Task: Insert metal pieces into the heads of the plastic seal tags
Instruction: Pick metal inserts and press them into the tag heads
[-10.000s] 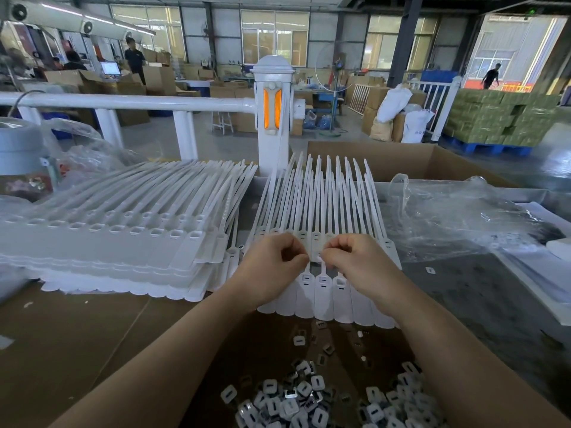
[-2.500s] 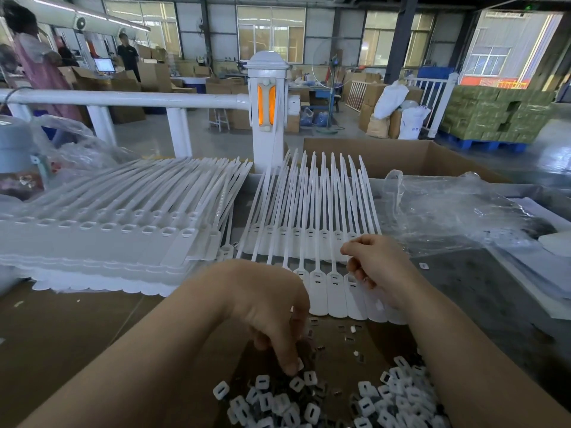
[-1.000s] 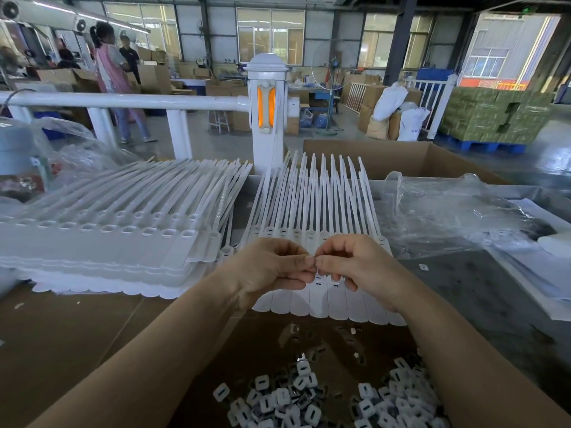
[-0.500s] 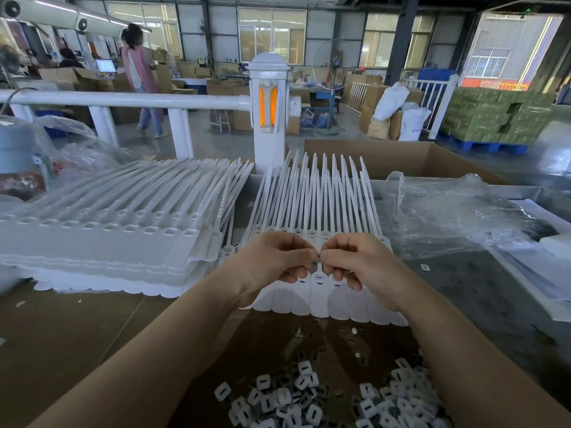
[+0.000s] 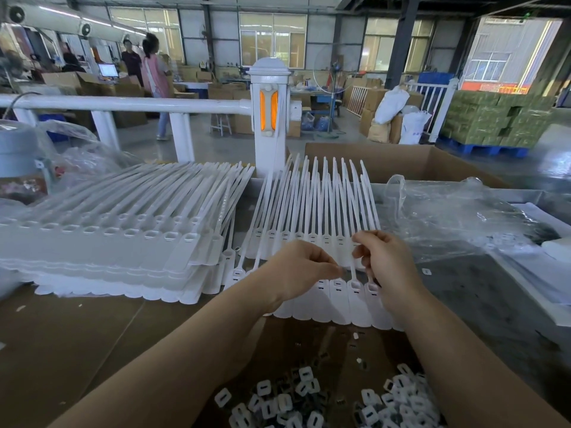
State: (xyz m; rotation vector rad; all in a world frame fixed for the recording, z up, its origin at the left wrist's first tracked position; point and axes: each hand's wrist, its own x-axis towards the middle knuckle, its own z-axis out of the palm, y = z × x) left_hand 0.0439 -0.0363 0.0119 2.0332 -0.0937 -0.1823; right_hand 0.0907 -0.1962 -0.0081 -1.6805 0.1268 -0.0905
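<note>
left hand (image 5: pixel 304 267) fingers pinched together, contents unseen, right hand (image 5: pixel 384 262) fingers curled above the light, bendy seal tags (image 5: pixel 355 299); best steadied at the stiffer heads.

Big factory hall w/ tall windows (image 5: pixel 272 38) along the back wall, daylight coming in. Grey concrete floor (image 5: pixel 340 131). White railing (image 5: pixel 123 105) across the front, post (image 5: pixel 269 115) w/ orange reflector. Cardboard boxes (image 5: pixel 374 100), green stacked cartons (image 5: pixel 494 118) on a blue pallet at right. Two people (image 5: pixel 145 69) near a monitor (image 5: pixel 107 70), left bkgd.
</note>
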